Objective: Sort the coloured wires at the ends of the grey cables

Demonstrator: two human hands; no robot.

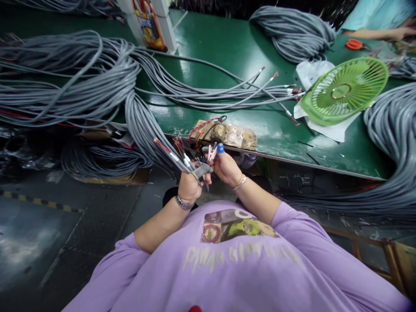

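Observation:
My left hand [190, 185] is closed around a bundle of grey cables [175, 159] in front of my body. Thin coloured wires [179, 146] fan out from the stripped cable ends, by short white sleeves. A dark grey strip [201, 170] lies across the bundle beside my fingers. Close by on the right, my right hand [227, 169] is pinched, with a blue cover [220, 148] on the thumb. Between its fingers shows a small pale pink clip-like piece [212, 153]; its exact kind is unclear. My right fingertips are partly hidden near the wire ends.
A cardboard-like block [240, 137] with red and black wires sits on the green table's [208, 34] front edge. Large grey cable coils [65, 82] lie left. A green fan [344, 91] stands right, near orange-handled scissors [355, 44]. A co-worker's arm [373, 34] is at far right.

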